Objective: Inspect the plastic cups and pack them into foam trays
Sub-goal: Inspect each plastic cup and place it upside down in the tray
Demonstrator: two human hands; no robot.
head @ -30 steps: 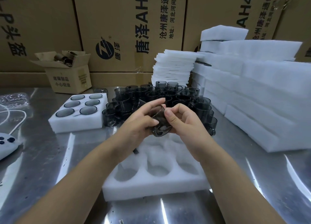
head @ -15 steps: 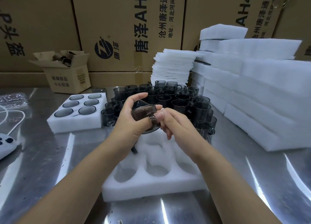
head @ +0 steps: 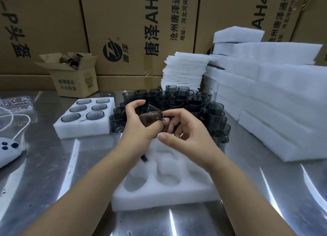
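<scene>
My left hand grips a dark smoky plastic cup on its side, thumb through the handle, above a white foam tray with hollow round wells. My right hand hovers just right of the cup, fingers curled loosely, index finger near the cup's rim; whether it touches is unclear. Behind the hands stands a cluster of several loose dark cups. To the left lies a second foam tray with cups in its wells.
Stacks of white foam pieces and thin foam sheets fill the right and back. A small open carton sits back left before large cardboard boxes. A white device with a cable lies at the left edge of the steel table.
The cup has been turned in my left hand from upright-tilted to lying sideways. My right hand has let go of it and drawn slightly back to the right.
</scene>
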